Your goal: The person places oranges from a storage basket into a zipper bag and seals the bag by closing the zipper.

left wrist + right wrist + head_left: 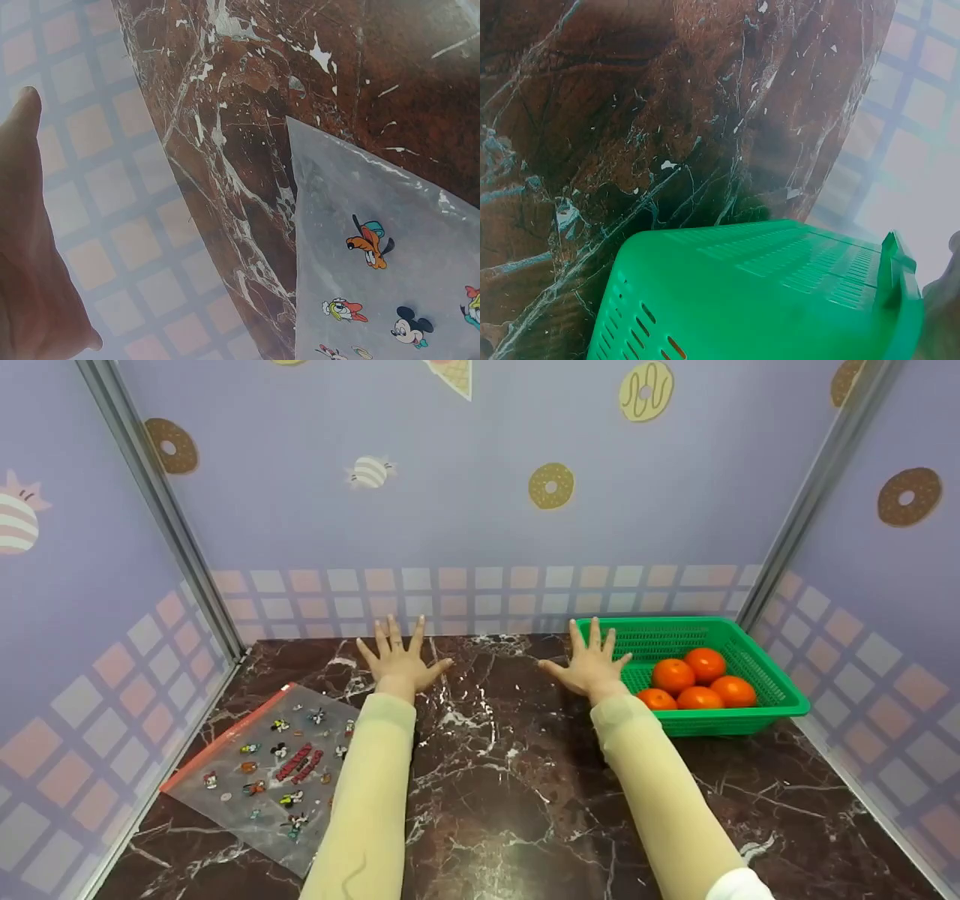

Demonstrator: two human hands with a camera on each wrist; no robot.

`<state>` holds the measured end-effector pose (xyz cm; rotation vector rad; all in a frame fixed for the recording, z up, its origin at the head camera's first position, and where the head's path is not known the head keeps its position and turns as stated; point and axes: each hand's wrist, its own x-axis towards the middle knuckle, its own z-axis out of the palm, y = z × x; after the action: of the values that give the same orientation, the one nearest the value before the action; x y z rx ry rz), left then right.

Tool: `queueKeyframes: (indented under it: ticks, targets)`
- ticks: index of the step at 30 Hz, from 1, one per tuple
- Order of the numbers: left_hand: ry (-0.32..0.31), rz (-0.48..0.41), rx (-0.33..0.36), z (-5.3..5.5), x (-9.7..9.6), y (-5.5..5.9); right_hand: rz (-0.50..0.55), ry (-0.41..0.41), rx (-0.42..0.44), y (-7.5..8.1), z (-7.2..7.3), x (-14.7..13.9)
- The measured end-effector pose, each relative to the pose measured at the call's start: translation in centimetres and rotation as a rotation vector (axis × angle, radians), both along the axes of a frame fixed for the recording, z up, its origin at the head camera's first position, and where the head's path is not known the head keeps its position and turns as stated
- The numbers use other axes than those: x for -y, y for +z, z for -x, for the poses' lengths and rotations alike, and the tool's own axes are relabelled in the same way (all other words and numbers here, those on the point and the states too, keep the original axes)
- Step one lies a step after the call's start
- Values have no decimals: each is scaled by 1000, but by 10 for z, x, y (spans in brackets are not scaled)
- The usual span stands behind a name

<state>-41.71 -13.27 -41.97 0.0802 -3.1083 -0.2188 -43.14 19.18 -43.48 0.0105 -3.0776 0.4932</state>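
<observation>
With fingers spread and nothing held, my left hand [400, 666] reaches out over the far part of the table. Beside its forearm lies a clear zip bag [259, 780] with a red-orange zip strip and printed cartoon characters; the sleeve covers part of it. My right hand [592, 666], also spread and holding nothing, overlaps the left end of a green plastic basket [769, 664] in the head view. Several orange round fruits [705, 666] sit in that basket. In the right wrist view the basket's slotted side [780, 270] is close below the hand.
A dark marbled table [495, 810] carries everything. Behind it stands a purple wall [465, 525] with tile and donut prints, and similar panels close in the left and right sides. Grey metal posts [161, 510] mark the corners.
</observation>
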Motion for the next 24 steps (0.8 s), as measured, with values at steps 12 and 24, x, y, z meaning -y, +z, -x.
queueKeyframes:
  ticks: [12,24]
  targets:
    - [-7,-4,8,-3,-6,0,27,-6,-10,12,-5,-11]
    - [-20,-10,30,7,-25,-4,36,-66,1,24,-6,-45]
